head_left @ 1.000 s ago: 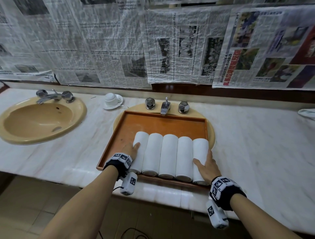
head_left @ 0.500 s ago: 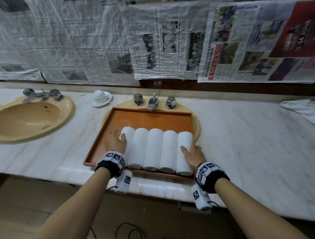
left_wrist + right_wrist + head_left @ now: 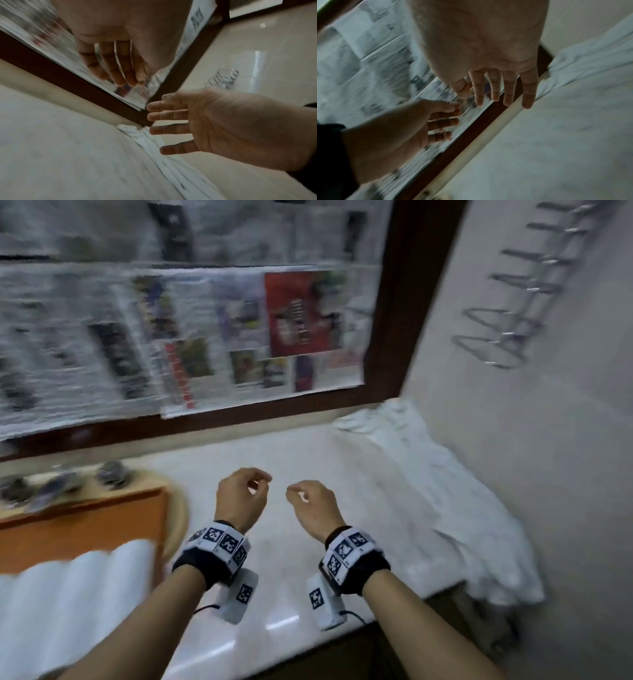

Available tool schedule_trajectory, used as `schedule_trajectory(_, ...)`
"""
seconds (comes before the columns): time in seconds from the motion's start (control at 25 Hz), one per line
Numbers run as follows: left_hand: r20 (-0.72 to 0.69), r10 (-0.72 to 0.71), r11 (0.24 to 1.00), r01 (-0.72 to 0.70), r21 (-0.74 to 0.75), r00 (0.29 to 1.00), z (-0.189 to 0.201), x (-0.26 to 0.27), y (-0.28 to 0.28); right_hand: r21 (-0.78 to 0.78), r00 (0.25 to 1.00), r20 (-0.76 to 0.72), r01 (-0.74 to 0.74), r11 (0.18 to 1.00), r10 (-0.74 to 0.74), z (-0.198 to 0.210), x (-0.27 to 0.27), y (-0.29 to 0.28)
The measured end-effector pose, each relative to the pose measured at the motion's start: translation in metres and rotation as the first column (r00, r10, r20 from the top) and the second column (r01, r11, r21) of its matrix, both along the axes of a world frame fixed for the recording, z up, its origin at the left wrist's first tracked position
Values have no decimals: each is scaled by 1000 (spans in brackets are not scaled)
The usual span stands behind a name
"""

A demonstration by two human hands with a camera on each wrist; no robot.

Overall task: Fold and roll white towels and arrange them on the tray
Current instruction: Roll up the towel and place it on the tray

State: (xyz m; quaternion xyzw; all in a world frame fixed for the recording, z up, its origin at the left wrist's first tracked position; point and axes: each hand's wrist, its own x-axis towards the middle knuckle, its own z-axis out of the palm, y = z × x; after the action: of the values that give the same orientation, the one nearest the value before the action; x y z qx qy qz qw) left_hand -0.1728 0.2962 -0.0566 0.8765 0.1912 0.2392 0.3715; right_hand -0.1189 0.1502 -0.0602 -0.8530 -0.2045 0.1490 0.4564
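Note:
In the blurred head view, an orange tray [image 3: 85, 525] at the left holds a row of rolled white towels [image 3: 68, 594]. A heap of loose white towels [image 3: 445, 501] lies on the counter at the right, against the side wall. My left hand [image 3: 260, 482] and right hand [image 3: 296, 494] hover side by side above the bare counter between tray and heap. Both have relaxed, loosely bent fingers and hold nothing. The left wrist view shows the left hand [image 3: 120, 75], the right hand [image 3: 154, 121] and the heap [image 3: 171, 169]. The right wrist view shows the right hand [image 3: 496, 94] near the heap [image 3: 590, 54].
The white marble counter [image 3: 274, 594] runs from the tray to the side wall. Taps [image 3: 109, 474] stand behind the tray. Newspaper sheets [image 3: 171, 337] cover the wall behind. A metal hook rack [image 3: 507, 337] hangs on the right wall. The counter's front edge is near my wrists.
Both hands have left the rolled towels on the tray and moved right over the bare counter. The head view has swung right, bringing the loose towel heap into sight.

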Motion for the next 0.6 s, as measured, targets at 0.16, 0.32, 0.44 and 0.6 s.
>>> schedule_trajectory(0.16, -114, -339, 937, 347, 51, 934, -11, 115, -143, -76, 936, 67, 350, 934, -346, -30, 80, -158)
schedule_trajectory(0.32, -327, -574, 773, 628, 85, 751, -43, 178, -259, -492, 859, 131, 490, 720, -495, -73, 103, -293)
schedule_trajectory(0.44, -555, -626, 598, 794, 108, 547, -70, 194, -315, -656, 893, 195, 427, 622, -407, -101, 95, -346)
schedule_trajectory(0.6, -699, -575, 480, 867, 132, 425, -94, 205, -341, -508, 859, 326, 512, 693, -396, -114, 104, -365)
